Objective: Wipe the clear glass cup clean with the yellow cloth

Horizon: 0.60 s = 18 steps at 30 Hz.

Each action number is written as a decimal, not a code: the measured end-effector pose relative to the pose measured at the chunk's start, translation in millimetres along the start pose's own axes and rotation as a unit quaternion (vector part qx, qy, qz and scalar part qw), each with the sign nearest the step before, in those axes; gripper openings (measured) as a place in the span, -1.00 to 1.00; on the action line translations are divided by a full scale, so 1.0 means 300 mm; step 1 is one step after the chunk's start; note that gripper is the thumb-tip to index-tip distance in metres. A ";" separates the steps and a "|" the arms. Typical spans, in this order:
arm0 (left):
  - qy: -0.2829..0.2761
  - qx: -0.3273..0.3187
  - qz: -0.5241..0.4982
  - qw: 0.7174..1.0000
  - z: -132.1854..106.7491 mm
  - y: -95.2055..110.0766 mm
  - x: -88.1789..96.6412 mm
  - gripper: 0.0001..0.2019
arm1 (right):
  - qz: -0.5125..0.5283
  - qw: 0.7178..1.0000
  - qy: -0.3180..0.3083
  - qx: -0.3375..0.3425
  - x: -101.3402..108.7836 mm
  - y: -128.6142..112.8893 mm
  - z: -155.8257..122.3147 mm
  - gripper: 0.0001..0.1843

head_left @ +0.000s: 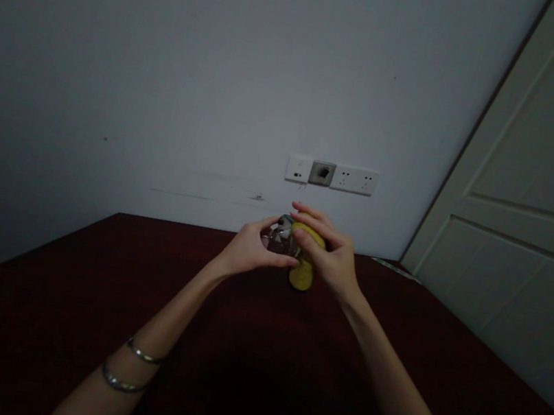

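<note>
In the middle of the head view, above the far part of the table, my left hand [253, 247] is closed around a clear, shiny object [281, 237], perhaps a glass or plastic container; its exact kind is hard to make out in the dim light. My right hand [330, 250] grips a yellow cloth [302, 275] and presses it against the right side of the clear object. The cloth's lower end hangs below my right palm. My fingers hide parts of both things.
A dark red table [165, 288] stretches to a pale wall [198, 71]. Sockets [354, 180] and a grey switch plate [322, 173] sit on the wall behind my hands. To the right stands a white panelled door [524, 258]. A thin flat strip [395, 269] lies at the table's far right edge.
</note>
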<state>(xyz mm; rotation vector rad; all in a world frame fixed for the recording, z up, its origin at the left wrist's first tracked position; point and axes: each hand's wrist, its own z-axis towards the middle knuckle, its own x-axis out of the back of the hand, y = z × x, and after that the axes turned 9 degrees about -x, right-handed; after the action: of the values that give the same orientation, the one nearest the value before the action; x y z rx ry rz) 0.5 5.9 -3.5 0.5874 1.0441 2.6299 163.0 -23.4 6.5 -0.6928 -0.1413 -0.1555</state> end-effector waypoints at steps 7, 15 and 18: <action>0.013 0.001 0.003 1.000 0.000 -0.008 0.006 -0.37 | -0.059 0.995 -0.048 0.061 -0.005 -0.044 -0.011 -0.75; -0.010 0.000 0.006 1.000 -0.004 0.006 -0.002 -0.31 | -0.012 0.999 0.030 0.002 -0.005 -0.003 0.003 -0.78; 0.000 -0.002 0.049 0.999 -0.003 -0.010 0.003 -0.34 | -0.063 0.997 -0.008 0.044 -0.008 -0.022 -0.005 -0.77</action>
<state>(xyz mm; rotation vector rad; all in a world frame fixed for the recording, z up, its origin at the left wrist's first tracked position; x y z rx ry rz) -0.4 7.8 -5.9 0.6548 1.0346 2.7151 159.6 -29.2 9.1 -0.5979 -0.2066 -0.2632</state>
